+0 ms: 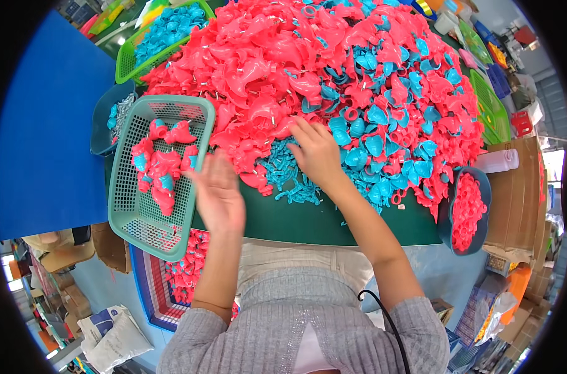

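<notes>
My left hand (220,194) is open with the palm turned up, beside the right wall of a grey-green mesh basket (122,206). Nothing lies in that palm. Inside the basket is a small heap of joined pink-and-blue plastic pieces (165,165). Further right, my right hand (317,153) reaches over the near edge of a large heap of pink plastic shell parts (258,75). Its fingertips touch a pink part, with thumb and fingers apart. Small blue plastic pieces (280,168) lie just under its thumb, and rounded blue shells (375,143) lie to its right.
A bowl of metal screws (124,112) stands left of the basket, with a green basket of blue parts (126,59) behind. At the right table edge is a bin of pink rings (467,212) near a pink bottle (498,161). Below the table sits a blue-rimmed crate (147,293).
</notes>
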Available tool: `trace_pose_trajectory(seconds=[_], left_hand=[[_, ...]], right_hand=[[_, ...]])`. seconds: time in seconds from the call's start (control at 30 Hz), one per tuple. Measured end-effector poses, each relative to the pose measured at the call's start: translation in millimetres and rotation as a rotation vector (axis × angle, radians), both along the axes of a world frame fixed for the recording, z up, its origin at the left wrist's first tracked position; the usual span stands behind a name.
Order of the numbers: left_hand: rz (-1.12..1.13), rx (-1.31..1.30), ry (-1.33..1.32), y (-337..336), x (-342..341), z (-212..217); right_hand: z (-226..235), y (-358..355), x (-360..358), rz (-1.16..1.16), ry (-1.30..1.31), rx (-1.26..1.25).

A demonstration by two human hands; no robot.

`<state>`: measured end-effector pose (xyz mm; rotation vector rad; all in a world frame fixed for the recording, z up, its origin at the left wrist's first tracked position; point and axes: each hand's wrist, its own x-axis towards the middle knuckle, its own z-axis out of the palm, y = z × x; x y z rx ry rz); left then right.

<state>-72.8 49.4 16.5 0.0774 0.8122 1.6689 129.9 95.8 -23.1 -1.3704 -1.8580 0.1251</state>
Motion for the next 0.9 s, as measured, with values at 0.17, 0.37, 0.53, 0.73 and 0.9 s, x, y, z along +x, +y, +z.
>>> trace_pose_trajectory(seconds=[0.17,0.37,0.53,0.73,0.9], left_hand=[[-0.334,-0.02,0.16,-24.1,42.0,-27.9],[-0.507,-0.115,0.269,-21.2,49.9,-43.6],[-0.552,-0.019,0.268,-10.9,74.3,-37.7],[-0.629,-0.024,0.452,-2.7,66.8,-56.6],[-0.599,-0.12,0.483,-11.4,49.4,-47.9]], right_hand=[[-7.7,32.0,-1.2,0.024,-0.503,0.146],[1.8,27.6,18.8,-0.075,-0.167,0.266],[1.9,-6.1,12.6,-0.225,0.244,-0.037],[7.8,-49.9,15.8,0.074,1.081,-0.805],[-13.2,-49.4,34.5,-0.009,0.136,-0.348]])
